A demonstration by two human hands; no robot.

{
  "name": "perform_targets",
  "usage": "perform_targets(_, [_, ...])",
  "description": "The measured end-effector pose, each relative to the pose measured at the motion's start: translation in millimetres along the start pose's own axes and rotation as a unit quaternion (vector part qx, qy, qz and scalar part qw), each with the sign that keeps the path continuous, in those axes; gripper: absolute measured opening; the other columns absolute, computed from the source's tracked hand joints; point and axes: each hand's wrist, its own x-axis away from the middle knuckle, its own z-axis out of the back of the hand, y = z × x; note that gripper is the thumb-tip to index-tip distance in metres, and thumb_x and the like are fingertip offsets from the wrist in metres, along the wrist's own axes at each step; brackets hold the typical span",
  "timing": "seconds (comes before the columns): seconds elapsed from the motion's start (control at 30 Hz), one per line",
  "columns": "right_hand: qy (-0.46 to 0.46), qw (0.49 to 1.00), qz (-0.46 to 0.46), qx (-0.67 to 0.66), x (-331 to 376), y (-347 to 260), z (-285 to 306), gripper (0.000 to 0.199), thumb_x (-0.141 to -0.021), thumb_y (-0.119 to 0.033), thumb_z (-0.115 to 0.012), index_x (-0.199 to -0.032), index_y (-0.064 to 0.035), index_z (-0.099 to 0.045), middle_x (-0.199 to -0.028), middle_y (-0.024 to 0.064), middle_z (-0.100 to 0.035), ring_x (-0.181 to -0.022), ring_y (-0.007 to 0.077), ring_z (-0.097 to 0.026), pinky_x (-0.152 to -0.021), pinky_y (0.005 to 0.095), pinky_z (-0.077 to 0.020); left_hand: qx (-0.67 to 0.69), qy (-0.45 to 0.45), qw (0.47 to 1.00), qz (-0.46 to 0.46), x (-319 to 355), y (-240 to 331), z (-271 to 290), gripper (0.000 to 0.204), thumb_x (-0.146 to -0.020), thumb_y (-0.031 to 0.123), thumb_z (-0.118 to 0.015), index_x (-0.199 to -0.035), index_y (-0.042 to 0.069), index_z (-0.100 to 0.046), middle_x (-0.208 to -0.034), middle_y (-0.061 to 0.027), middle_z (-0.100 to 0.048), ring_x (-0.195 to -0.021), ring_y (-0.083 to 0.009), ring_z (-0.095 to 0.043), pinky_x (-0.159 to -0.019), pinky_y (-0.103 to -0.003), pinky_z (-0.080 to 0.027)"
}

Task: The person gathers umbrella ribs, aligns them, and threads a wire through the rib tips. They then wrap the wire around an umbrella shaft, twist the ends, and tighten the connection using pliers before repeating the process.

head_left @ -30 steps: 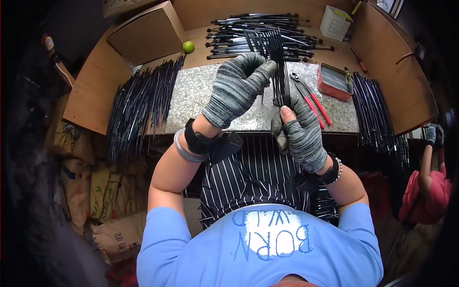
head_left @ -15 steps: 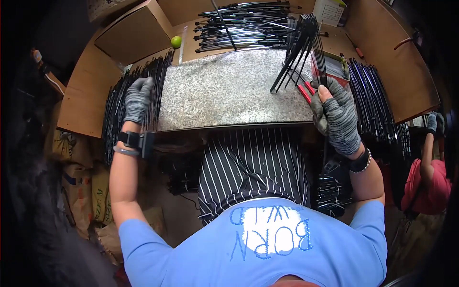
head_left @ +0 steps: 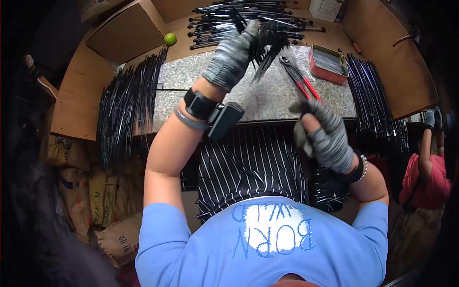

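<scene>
My left hand (head_left: 231, 55), in a grey knit glove, is closed around a bundle of thin black strips (head_left: 267, 43) above the far part of the speckled metal worktop (head_left: 191, 71). Motion smears the strips. At the worktop's near right edge, my gloved right hand (head_left: 327, 136) has its fingers apart, loosely bent, with nothing seen in them. Red-handled pliers (head_left: 301, 80) lie on the worktop, their handle ends close to the right hand's fingers.
Black strips lie in piles at the left (head_left: 126, 95) and right (head_left: 373, 95) of the worktop. Behind it is a stack of black rods (head_left: 244, 24). A red tin (head_left: 330, 67), a cardboard box (head_left: 126, 36) and a green ball (head_left: 170, 39) are also there. A co-worker's arm (head_left: 425, 148) shows at far right.
My left hand has swung from the left pile to the upper middle and now holds the bundle. My right hand has let the bundle go and dropped slightly nearer to me.
</scene>
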Motion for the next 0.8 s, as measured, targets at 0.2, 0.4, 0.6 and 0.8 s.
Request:
perform_targets(0.2, [0.024,0.942,0.137,0.305,20,164,22,0.020,-0.088,-0.012,-0.045,-0.102,-0.0012,-0.052,-0.074,0.0092,-0.060,-0.062,0.0150,-0.058,-0.059,0.0253,-0.0468,0.344,-0.090,0.927,0.121,1,18,-30,0.024,-0.090,0.019,-0.046,-0.106,0.002,-0.052,-0.083,-0.0048,-0.058,-0.087,-0.0150,-0.058,-0.077,-0.026,-0.047])
perform_targets(0.4, [0.026,0.805,0.069,0.589,12,137,42,0.023,-0.084,-0.010,-0.050,-0.104,-0.0013,-0.054,-0.084,0.0161,-0.061,-0.070,0.0213,-0.061,-0.066,0.0278,-0.0471,0.040,-0.152,0.977,0.145,38,-11,-32,0.019,-0.088,0.016,-0.050,-0.100,0.004,-0.058,-0.082,-0.0048,-0.057,-0.090,-0.0157,-0.057,-0.079,-0.028,-0.046])
perform_targets(0.6, [0.085,0.892,-0.025,0.443,-50,60,41,0.034,-0.077,-0.027,-0.064,-0.100,-0.0027,-0.060,-0.083,0.0126,-0.061,-0.071,0.0206,-0.060,-0.067,0.0285,-0.0479,-0.026,-0.158,0.982,0.096,36,5,-42,0.016,-0.082,0.009,-0.058,-0.097,0.006,-0.062,-0.084,-0.0044,-0.056,-0.087,-0.0142,-0.057,-0.076,-0.027,-0.047])
perform_targets(0.8, [0.087,0.908,0.163,0.377,-95,98,38,0.033,-0.077,-0.027,-0.063,-0.102,-0.0057,-0.058,-0.078,0.0127,-0.059,-0.073,0.0249,-0.059,-0.068,0.0324,-0.0475,0.025,-0.093,0.985,0.145,50,-1,-47,0.024,-0.074,0.004,-0.065,-0.098,0.005,-0.063,-0.084,-0.0046,-0.055,-0.079,-0.0125,-0.058,-0.070,-0.024,-0.048])
